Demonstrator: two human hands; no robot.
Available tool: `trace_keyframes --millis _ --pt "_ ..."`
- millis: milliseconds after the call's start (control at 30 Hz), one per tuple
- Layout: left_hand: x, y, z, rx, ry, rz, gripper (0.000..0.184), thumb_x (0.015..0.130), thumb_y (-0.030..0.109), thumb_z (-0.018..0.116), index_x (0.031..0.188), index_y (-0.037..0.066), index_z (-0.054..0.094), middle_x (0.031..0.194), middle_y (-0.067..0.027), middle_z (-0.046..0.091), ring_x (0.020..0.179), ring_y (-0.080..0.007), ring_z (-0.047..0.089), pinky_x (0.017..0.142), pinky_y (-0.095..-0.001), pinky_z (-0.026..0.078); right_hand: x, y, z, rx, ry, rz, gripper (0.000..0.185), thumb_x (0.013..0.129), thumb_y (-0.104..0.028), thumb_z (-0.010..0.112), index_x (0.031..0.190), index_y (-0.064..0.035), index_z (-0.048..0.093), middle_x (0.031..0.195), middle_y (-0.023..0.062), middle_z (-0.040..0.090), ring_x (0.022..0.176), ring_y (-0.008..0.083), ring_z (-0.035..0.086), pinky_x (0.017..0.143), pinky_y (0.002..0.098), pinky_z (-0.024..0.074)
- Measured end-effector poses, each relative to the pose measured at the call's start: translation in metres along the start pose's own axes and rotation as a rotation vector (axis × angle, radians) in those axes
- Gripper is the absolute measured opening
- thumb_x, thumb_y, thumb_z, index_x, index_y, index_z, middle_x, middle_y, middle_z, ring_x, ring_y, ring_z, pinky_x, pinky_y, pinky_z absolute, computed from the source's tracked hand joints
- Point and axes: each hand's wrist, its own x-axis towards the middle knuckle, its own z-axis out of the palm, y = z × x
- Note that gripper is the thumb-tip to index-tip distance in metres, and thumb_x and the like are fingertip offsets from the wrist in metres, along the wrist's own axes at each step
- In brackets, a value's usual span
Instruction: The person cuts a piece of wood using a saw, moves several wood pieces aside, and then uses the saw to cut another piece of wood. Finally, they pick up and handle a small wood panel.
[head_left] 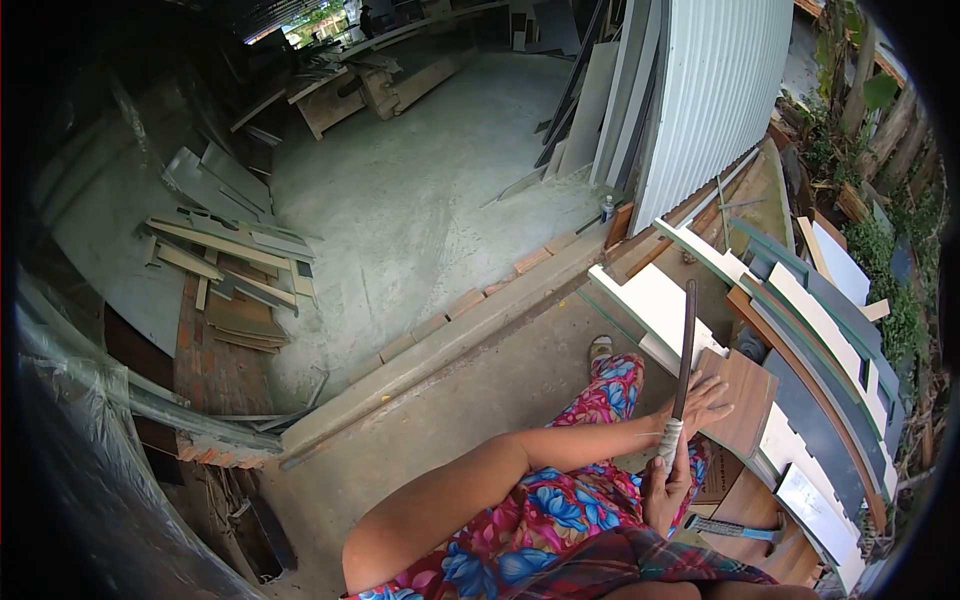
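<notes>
My right hand point(664, 492) is closed around the pale, wrapped handle of a long, narrow, dark tool point(687, 345). It looks like a machete seen nearly edge-on, pointing up and away from me. My left hand point(698, 404) reaches across with fingers spread, resting on a brown wood-grain board point(738, 402). Part of the left hand is behind the tool. The board lies over white notched strips point(662, 308) on my right. Below my hands, a hammer point(738, 527) with a blue-grey handle rests on a brown panel.
Long white, green and brown offcuts point(815, 330) are piled at right beside plants. A corrugated metal sheet point(715, 110) stands behind them. A raised concrete sill point(450, 345) crosses ahead. More board scraps point(235, 260) lie at left, and a wooden bench point(380, 90) stands farther back.
</notes>
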Motion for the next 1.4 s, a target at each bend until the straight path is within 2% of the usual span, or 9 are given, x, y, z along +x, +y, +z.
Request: trace_keyframes --millis 900,1100,1200,1400 --pt "0.001 0.001 -0.004 -0.036 -0.034 -0.013 0.048 0.092 0.02 0.045 0.14 0.021 0.053 0.152 -0.0169 0.036 0.145 -0.033 0.027 0.12 -0.0528 0.013 -0.002 -0.004 0.001 0.026 0.007 0.041 0.054 0.1 -0.014 0.055 0.15 -0.0053 0.036 0.076 -0.0057 0.05 0.058 0.0009 0.038 0.049 0.0176 0.0277" --pt "0.001 0.002 -0.005 -0.059 -0.037 -0.015 0.049 0.092 0.019 0.045 0.14 0.019 0.052 0.152 -0.0183 0.037 0.145 -0.0345 0.027 0.121 -0.0537 0.012 -0.003 -0.006 0.0 0.054 -0.005 0.059 0.053 0.1 -0.012 0.055 0.15 -0.0057 0.037 0.078 -0.0057 0.05 0.059 0.0007 0.038 0.05 0.0171 0.0277" --pt "0.001 0.002 -0.004 -0.053 -0.022 -0.006 0.049 0.091 0.019 0.045 0.139 0.019 0.053 0.152 -0.0178 0.038 0.145 -0.0341 0.028 0.121 -0.0532 0.012 -0.004 -0.002 0.0 0.052 0.013 0.06 0.052 0.1 -0.006 0.049 0.15 -0.0066 0.036 0.075 -0.0058 0.049 0.057 0.0006 0.035 0.049 0.0181 0.0251" --pt "0.001 0.002 -0.003 -0.056 0.001 -0.004 0.048 0.091 0.02 0.046 0.139 0.019 0.054 0.152 -0.0172 0.038 0.145 -0.0334 0.028 0.121 -0.0525 0.012 -0.005 -0.004 0.001 0.043 0.028 0.061 0.052 0.1 -0.007 0.05 0.15 -0.0068 0.036 0.075 -0.006 0.049 0.056 0.0005 0.035 0.048 0.018 0.0248"
